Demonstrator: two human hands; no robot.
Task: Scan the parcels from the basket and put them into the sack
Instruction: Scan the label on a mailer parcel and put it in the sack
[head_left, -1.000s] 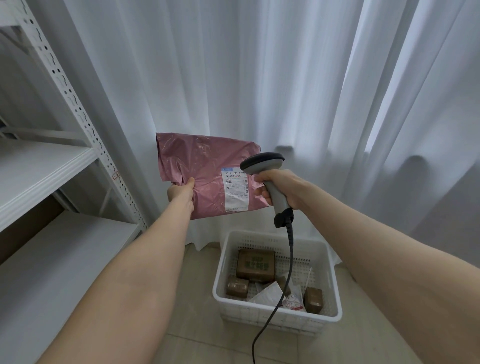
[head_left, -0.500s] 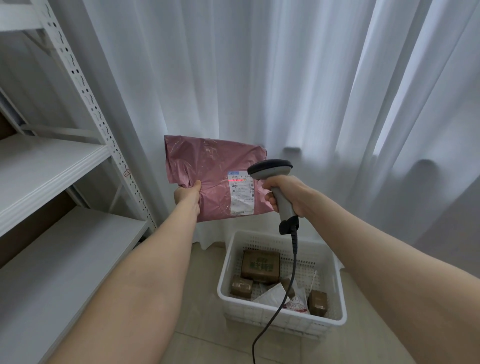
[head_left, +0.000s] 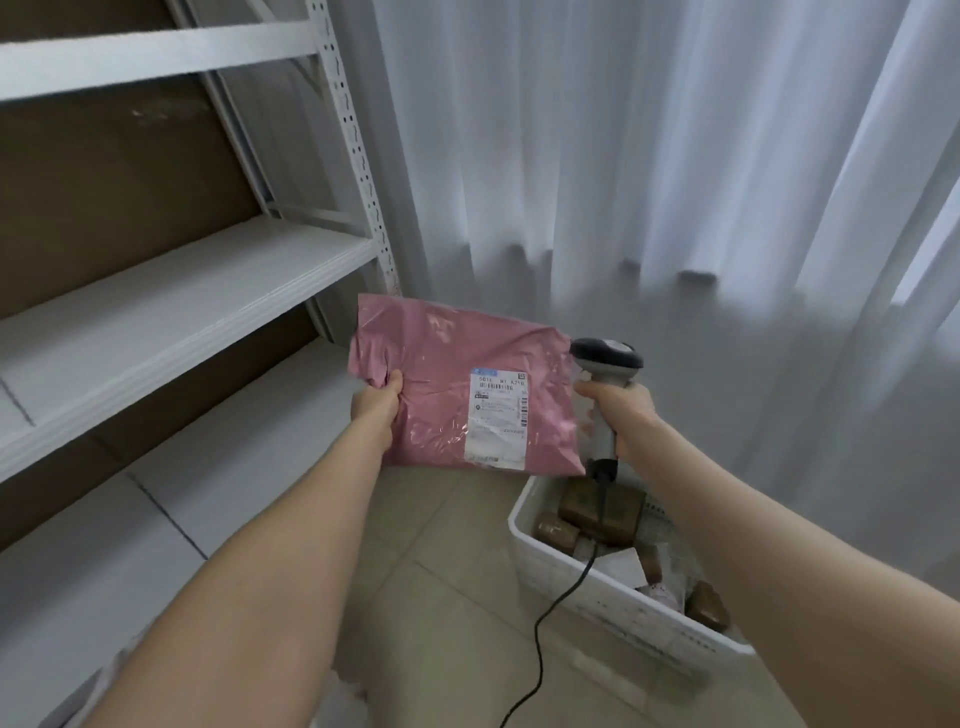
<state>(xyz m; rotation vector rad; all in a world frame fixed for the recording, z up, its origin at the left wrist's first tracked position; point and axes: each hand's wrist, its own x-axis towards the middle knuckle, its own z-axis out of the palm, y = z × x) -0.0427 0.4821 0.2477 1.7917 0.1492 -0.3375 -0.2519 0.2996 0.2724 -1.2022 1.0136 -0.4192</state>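
White metal shelving (head_left: 171, 312) occupies the left side; its visible shelves carry nothing. The left hand (head_left: 375, 410) is closed on the left edge of the pink parcel (head_left: 457, 384), thumb on the front face, holding the parcel upright in the air with its shipping label (head_left: 497, 413) facing the camera. The parcel's long axis runs roughly left to right, tilted slightly down toward the right. Just beside its right edge, the right hand (head_left: 618, 415) is wrapped around the grip of the scanner (head_left: 608, 364), whose head sits above and to the right of the label; the cable (head_left: 550, 613) hangs to the tiled floor (head_left: 431, 597). Whether the scan beam is on the label cannot be determined. Below the right forearm, the white basket (head_left: 587, 597) holds several brown parcels (head_left: 597, 506). White curtains (head_left: 675, 182) close off the background. No sack is in view; its direction cannot be stated.
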